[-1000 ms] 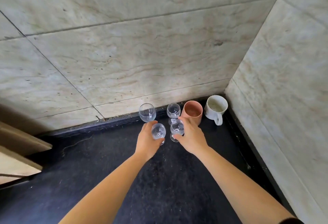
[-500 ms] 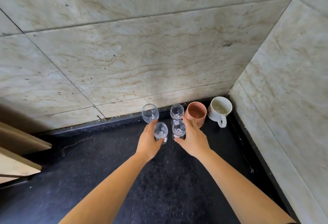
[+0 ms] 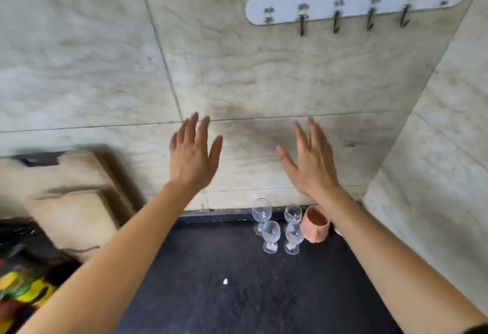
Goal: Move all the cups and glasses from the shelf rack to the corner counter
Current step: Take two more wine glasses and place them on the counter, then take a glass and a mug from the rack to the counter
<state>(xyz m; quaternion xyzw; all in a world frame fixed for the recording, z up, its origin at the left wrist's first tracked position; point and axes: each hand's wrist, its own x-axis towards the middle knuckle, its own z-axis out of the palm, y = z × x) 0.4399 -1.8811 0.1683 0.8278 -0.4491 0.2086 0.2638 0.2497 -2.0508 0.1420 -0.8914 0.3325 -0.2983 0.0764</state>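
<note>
Bright, even daylight, with motion blur over most of your view.

You see soft smear on the wall tiles (image 3: 79, 50), the hook rail (image 3: 356, 0) and the clutter at lower left; faint grey shadows sit behind each raised hand, and tile lines bow toward the edges.
</note>
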